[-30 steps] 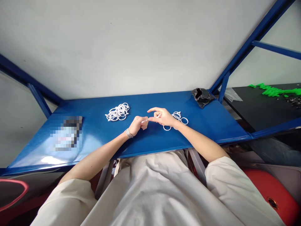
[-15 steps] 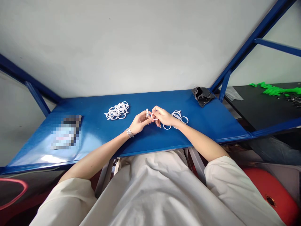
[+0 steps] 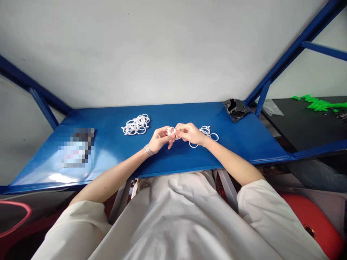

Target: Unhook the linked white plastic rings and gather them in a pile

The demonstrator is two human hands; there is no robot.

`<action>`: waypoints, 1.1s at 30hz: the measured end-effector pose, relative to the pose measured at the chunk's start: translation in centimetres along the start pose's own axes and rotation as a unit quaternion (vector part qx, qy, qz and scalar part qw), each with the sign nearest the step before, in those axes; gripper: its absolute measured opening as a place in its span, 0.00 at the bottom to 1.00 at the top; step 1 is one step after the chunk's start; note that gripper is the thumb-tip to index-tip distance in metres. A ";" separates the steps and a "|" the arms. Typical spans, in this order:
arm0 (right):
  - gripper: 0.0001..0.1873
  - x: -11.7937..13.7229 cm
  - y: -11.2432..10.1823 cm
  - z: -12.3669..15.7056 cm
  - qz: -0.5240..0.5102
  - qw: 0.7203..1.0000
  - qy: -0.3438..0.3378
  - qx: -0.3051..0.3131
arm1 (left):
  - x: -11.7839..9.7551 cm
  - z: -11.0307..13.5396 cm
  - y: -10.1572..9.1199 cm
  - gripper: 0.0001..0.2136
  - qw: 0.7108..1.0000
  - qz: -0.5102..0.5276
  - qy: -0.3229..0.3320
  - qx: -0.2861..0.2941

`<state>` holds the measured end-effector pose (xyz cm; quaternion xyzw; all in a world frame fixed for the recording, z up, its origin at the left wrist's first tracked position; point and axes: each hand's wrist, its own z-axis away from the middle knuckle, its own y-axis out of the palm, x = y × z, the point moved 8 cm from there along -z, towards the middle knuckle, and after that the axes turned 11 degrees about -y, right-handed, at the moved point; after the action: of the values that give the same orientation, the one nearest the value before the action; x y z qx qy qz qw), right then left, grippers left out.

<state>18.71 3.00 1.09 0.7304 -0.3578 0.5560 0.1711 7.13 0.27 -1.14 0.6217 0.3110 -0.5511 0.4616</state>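
My left hand (image 3: 160, 139) and my right hand (image 3: 190, 133) meet over the middle of the blue table, their fingertips nearly touching. Pinched between them is a white plastic ring (image 3: 171, 130), partly covered by the fingers. Both hands are closed on it; where one piece ends and another begins is hidden. Left of my hands lies a tangled heap of white rings (image 3: 136, 125). A few loose white rings (image 3: 214, 137) rest beside and partly behind my right wrist.
A crumpled black plastic bag (image 3: 236, 110) lies at the table's back right. A blurred-out item (image 3: 77, 148) lies on the left of the blue table (image 3: 168, 168). Bright green pieces (image 3: 318, 103) sit on a black surface further right. Blue frame bars (image 3: 287, 52) slope up at both sides.
My hands have drawn closer together. The ring, held by my right hand a little apart, is now up against the white piece in my left fingers. The view has shifted slightly.
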 end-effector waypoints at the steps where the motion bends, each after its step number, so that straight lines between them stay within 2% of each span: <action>1: 0.31 -0.1 0.5 0.1 -0.050 0.998 0.022 0.019 | -0.1 0.2 0.4 0.18 1.000 0.021 -0.008 0.017; 3: 0.31 -0.1 1.5 0.5 -0.130 0.988 0.057 0.052 | -0.3 0.4 1.0 0.18 0.998 0.046 -0.020 0.045; 6: 0.30 0.1 2.8 0.9 -0.183 0.977 0.072 0.084 | -0.3 0.6 1.5 0.21 0.995 0.044 -0.035 0.078; 10: 0.35 0.2 3.9 1.2 -0.184 0.975 0.061 0.111 | 0.2 0.7 1.9 0.28 0.991 0.016 -0.060 0.116; 13: 0.36 0.1 3.8 1.3 -0.163 0.977 0.054 0.129 | 0.5 0.8 2.0 0.29 0.990 0.009 -0.065 0.121; 15: 0.34 0.0 3.0 1.1 -0.138 0.983 0.048 0.115 | 0.5 0.7 1.9 0.26 0.993 0.000 -0.060 0.103; 18: 0.27 -0.4 1.1 0.5 -0.070 0.995 0.042 0.060 | 0.4 0.4 1.3 0.21 0.997 -0.031 -0.044 0.050; 22: 0.25 -1.1 -0.6 -0.1 0.060 0.998 0.025 0.001 | 0.1 0.1 0.3 0.21 0.996 -0.076 -0.026 -0.029; 24: 0.23 -0.5 -1.4 -0.2 0.156 0.986 -0.032 -0.043 | 0.3 0.0 0.0 0.22 0.995 -0.077 -0.032 -0.054; 27: 0.18 0.7 -2.0 -0.1 0.276 0.952 -0.109 -0.075 | 0.4 -0.1 -0.6 0.23 0.993 -0.066 -0.031 -0.097; 30: 0.18 1.1 -2.6 0.0 0.301 0.941 -0.123 -0.091 | 0.3 0.0 -1.5 0.24 0.988 -0.047 -0.014 -0.148; 33: 0.23 0.3 -3.6 0.1 0.241 0.962 -0.069 -0.108 | 0.4 -0.1 -2.2 0.24 0.986 -0.041 -0.015 -0.162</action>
<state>21.34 5.30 1.90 0.6362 -0.5920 0.4873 0.0855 5.32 1.13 -2.03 0.5171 0.4144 -0.5210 0.5379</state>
